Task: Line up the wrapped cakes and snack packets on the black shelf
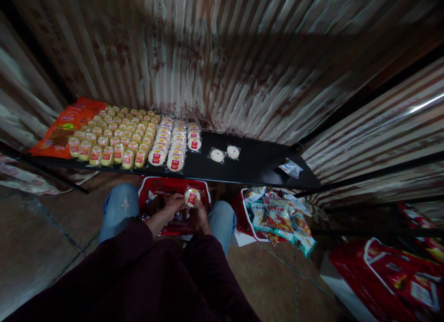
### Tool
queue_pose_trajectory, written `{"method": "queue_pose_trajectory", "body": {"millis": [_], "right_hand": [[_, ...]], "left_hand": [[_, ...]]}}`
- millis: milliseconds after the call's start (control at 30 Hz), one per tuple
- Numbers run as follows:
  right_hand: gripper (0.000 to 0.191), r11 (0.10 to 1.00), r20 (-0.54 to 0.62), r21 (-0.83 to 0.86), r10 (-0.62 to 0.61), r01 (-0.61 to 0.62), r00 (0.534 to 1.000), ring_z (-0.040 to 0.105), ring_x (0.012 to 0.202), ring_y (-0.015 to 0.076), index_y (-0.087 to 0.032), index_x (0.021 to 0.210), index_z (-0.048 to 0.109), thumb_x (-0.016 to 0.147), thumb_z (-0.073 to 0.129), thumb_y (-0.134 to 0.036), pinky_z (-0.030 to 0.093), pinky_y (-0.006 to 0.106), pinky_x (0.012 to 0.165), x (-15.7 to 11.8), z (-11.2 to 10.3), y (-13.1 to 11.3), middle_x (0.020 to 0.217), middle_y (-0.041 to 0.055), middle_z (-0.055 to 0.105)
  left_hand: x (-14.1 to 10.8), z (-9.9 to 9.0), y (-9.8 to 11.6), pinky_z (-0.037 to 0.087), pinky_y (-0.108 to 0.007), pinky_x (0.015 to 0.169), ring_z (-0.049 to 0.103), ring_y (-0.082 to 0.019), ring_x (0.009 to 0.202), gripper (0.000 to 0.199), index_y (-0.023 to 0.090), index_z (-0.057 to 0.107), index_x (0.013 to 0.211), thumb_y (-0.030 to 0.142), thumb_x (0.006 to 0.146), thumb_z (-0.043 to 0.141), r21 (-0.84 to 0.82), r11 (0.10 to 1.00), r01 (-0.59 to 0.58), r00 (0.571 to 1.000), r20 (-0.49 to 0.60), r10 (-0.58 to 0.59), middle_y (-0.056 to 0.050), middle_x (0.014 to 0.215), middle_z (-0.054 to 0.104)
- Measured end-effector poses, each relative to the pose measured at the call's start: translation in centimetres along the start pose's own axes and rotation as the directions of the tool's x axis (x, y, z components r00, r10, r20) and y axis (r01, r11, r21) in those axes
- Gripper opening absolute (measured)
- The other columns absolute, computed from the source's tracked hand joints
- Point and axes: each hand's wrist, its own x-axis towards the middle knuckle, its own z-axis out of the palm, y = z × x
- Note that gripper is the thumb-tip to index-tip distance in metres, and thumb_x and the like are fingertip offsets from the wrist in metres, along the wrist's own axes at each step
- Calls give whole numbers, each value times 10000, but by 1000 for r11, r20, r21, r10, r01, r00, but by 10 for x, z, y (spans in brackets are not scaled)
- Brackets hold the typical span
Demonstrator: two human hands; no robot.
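Note:
A round white wrapped snack [192, 197] with a red label is held between both hands above a red basket [204, 183]. My left hand [173, 204] pinches its left edge, while my right hand [199, 214] grips it at the lower right. Dark packets, hard to make out, lie in the basket beneath. On the black shelf [253, 169] just beyond, more white wrapped snacks [175, 162] stand in overlapping columns beside rows of yellow wrapped cakes [107, 155]. Two white snacks [217, 155] lie apart to the right of the columns.
An orange bag [57, 135] lies at the shelf's left end, and a small silver packet [290, 168] near its right end. A second red basket [248, 218] holds green and white packets. Red packages [388, 271] sit at the lower right. Striped sheeting hangs behind the shelf.

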Motion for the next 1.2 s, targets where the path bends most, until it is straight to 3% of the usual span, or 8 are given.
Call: {"method": "queue_pose_trajectory", "body": {"millis": [233, 400, 567, 767, 1000, 1200], "right_hand": [[328, 992, -35, 125, 24, -20, 999, 606, 588, 135, -198, 918, 629, 665, 743, -372, 476, 240, 553, -1, 1, -17, 748, 2, 706], [339, 994, -40, 95, 54, -50, 998, 578, 531, 124, -195, 939, 622, 682, 731, -388, 448, 231, 505, -1, 0, -13, 690, -9, 689], [346, 992, -30, 124, 6, -2, 1000, 619, 599, 140, -214, 976, 624, 689, 730, -374, 485, 250, 558, -1, 4, -14, 750, -2, 713], [309, 989, -40, 147, -21, 27, 999, 628, 614, 138, -219, 962, 623, 690, 731, -318, 509, 256, 591, -4, 10, -24, 751, -10, 713], [349, 990, -8, 138, -21, 22, 1000, 654, 644, 172, -208, 989, 606, 721, 694, -413, 515, 279, 560, -9, 12, -38, 759, 18, 708], [411, 988, 1, 146, -51, 50, 999, 657, 659, 164, -218, 1041, 597, 686, 712, -388, 521, 275, 576, -13, 23, -61, 779, 10, 703]], "left_hand": [[-1, 7, 5, 482, -227, 595, 606, -104, 551, 176, 152, 599, 734, 131, 614, 726, 37, 998, -53, 997, 61, 50, 3, 651, 643], [1, 5, 0, 433, -209, 522, 574, -98, 498, 159, 153, 604, 742, 135, 626, 710, 83, 994, -72, 997, 24, 70, 12, 621, 629], [7, 7, -5, 453, -204, 566, 595, -103, 571, 171, 151, 611, 756, 142, 623, 718, 122, 984, -129, 991, -30, 133, -6, 686, 661], [9, 13, -3, 472, -211, 582, 610, -112, 587, 177, 149, 618, 764, 135, 622, 723, 149, 978, -145, 987, -53, 155, -12, 692, 668], [1, 26, 9, 462, -200, 565, 593, -96, 551, 120, 148, 600, 741, 66, 667, 647, 162, 977, -136, 989, -39, 144, 7, 648, 640], [0, 37, 17, 497, -232, 633, 625, -120, 636, 124, 156, 602, 731, 64, 657, 641, 82, 972, -220, 971, -73, 226, -17, 721, 670]]}}
